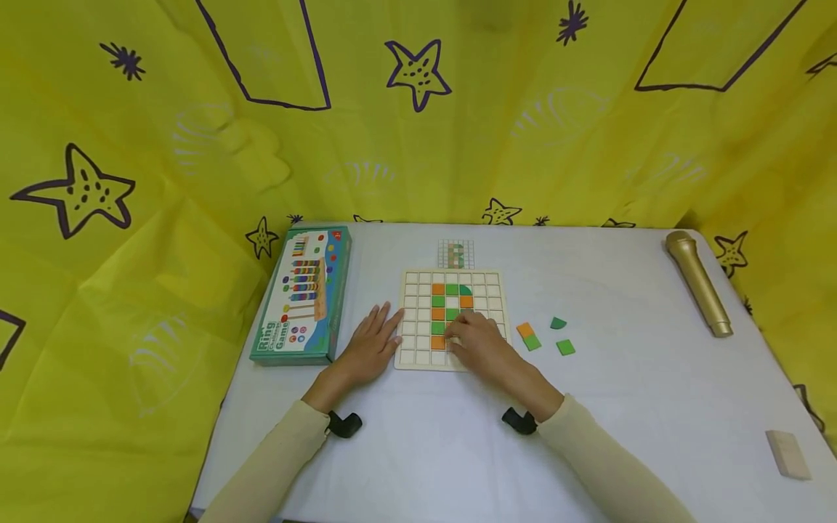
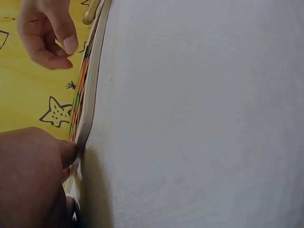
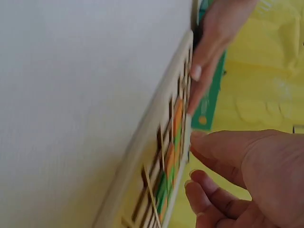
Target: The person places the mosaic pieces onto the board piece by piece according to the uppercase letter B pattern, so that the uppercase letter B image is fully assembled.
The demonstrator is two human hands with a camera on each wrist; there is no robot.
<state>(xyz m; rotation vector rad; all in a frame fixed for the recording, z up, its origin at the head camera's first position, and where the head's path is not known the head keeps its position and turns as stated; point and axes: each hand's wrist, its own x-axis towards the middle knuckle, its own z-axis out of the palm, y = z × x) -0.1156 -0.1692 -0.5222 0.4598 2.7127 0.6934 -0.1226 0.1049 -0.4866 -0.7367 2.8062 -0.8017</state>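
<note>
A pale wooden grid board (image 1: 410, 357) lies flat in front of me, with orange and green tiles (image 1: 438, 314) set in its cells. My left hand (image 1: 370, 347) rests at the board's left edge, fingers extended, fingertips touching the rim. My right hand (image 1: 480, 345) is over the board's lower right part, its loosely bent fingers beside the tiles. In the right wrist view the right thumb and fingers (image 3: 221, 147) stand apart, and no tile shows between them. Part of the tile pattern is hidden under this hand.
Right of the board lie loose tiles: an orange and a green square (image 1: 529, 336) together, another green square (image 1: 565, 347) and a green quarter-round (image 1: 558, 322). A pattern card (image 1: 455, 254) is behind the board. A game box (image 1: 301, 294) stands left, a gold microphone (image 1: 698, 283) far right.
</note>
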